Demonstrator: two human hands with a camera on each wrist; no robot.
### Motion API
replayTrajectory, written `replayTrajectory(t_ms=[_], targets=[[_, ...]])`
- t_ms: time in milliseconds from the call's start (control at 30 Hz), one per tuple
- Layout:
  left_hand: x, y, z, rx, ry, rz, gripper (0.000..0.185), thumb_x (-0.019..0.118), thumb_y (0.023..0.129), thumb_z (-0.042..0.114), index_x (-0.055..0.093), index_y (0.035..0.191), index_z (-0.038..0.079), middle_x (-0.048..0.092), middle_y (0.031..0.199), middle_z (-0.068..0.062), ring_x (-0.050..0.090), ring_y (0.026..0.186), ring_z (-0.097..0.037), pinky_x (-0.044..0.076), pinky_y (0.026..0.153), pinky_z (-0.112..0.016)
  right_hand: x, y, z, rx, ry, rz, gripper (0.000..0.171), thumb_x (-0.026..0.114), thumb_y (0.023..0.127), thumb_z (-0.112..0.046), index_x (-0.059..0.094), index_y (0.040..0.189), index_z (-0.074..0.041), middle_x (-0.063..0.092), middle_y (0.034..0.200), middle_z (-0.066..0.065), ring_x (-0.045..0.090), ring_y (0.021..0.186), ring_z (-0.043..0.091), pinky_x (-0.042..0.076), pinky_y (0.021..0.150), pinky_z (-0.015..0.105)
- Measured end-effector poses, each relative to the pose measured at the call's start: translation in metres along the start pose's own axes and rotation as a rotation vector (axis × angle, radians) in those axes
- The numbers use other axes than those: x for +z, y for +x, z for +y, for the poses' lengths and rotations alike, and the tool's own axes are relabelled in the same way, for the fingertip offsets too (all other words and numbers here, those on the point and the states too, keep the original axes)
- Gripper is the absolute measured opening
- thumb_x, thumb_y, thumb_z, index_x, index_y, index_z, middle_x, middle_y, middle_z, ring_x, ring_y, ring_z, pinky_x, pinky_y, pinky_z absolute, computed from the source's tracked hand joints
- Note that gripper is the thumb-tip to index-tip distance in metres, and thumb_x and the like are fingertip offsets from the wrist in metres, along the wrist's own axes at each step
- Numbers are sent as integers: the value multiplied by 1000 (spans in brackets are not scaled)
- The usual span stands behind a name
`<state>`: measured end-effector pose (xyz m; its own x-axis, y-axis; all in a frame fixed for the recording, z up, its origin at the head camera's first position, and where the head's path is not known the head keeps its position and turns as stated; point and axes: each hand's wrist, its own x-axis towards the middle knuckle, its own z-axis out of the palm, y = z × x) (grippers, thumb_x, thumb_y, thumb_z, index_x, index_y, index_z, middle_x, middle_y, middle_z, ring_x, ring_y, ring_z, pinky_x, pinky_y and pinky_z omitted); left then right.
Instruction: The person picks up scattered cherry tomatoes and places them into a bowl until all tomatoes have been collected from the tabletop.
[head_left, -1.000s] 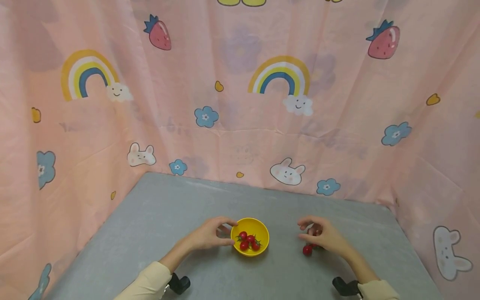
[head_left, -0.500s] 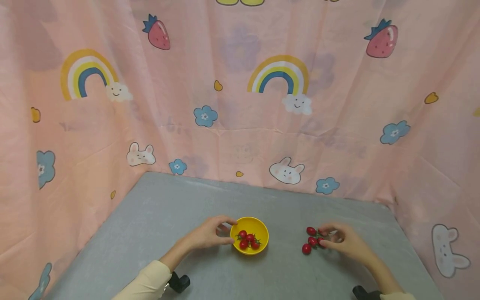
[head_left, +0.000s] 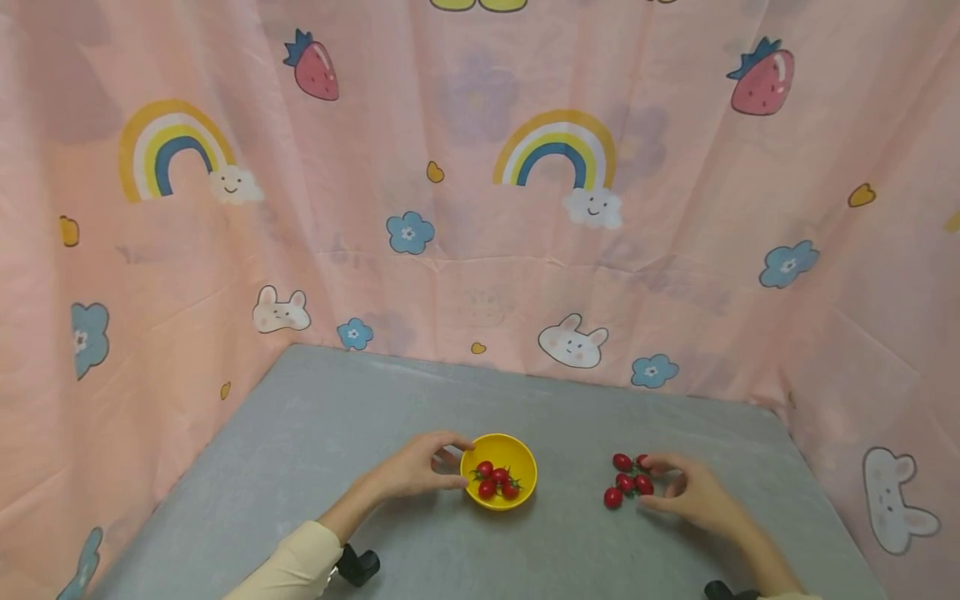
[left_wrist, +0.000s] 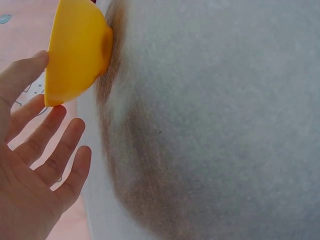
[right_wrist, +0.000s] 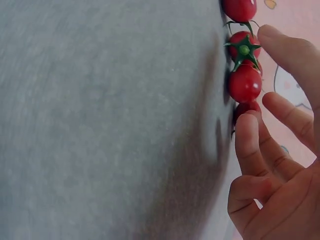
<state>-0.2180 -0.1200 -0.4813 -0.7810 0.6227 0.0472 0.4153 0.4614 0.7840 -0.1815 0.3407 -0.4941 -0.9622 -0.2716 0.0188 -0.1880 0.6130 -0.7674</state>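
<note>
Right hand (head_left: 693, 493) is at the loose cherry tomatoes (head_left: 626, 481) on the grey table (head_left: 315, 433), fingers apart around one. I'd pinch gently by the sides. Left hand (head_left: 416, 468), fingers relaxed, steadies the yellow bowl (head_left: 525, 467).

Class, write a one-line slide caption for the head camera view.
Left hand steadies a yellow bowl of cherry tomatoes while right hand reaches the loose tomatoes on a grey table.

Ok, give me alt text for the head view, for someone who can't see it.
A right hand reaches small red tomatoes lying on a grey table, while the left hand touches a yellow bowl of more tomatoes. Pink cartoon-print cloth hangs behind.
</note>
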Motion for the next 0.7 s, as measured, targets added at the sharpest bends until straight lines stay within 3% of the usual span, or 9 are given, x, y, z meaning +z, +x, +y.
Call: replayTrajectory(t_ms=[400, 700], targets=[[-1, 1, 1, -7, 3, -5, 47, 80, 91, 21, 63, 132, 8, 63, 131, -5, 65, 108, -24, 55, 90, -38, 5, 2, 0, 76, -73, 11, 38, 88, 80, -17, 70, 110, -3, 65, 94, 4, 54, 64, 16, 45, 53, 28], [-1, 1, 1, -8, 12, -4, 47, 81, 90, 22, 64, 132, 9, 63, 130, -4, 65, 106, -19, 55, 89, -31, 7, 7, 2, 90, -134, 43, 29, 88, 80, -14, 73, 103, -6, 66, 91, 1, 55, 70, 18, 46, 58, 29]])
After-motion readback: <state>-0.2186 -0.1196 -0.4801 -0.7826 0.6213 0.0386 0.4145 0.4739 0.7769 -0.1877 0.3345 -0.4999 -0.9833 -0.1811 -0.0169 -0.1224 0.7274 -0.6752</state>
